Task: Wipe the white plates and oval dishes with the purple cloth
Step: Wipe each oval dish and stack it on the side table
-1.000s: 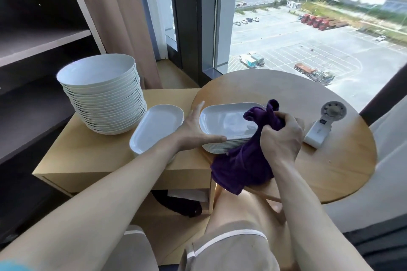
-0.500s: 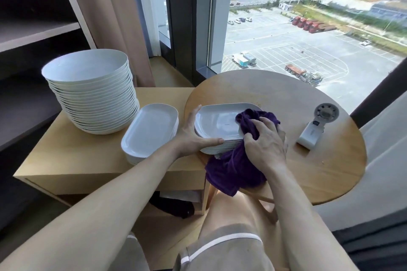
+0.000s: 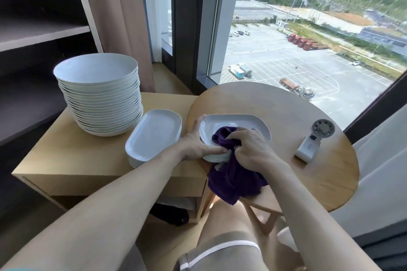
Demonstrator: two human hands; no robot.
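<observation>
Purple cloth, bunched, lies in the top dish of a stack of white oval dishes at the near left edge of the round tabletop. The cloth's loose end hangs over that edge. Right hand: grip closed, fingers curled round the cloth, covering the dish's near part. Left hand: grip clasps the stack's left end, thumb on the far rim, forefinger along the near side. Just left, a second stack of oval dishes and a tall stack of round plates stand on a square tabletop. A handheld fan lies well apart, right.
</observation>
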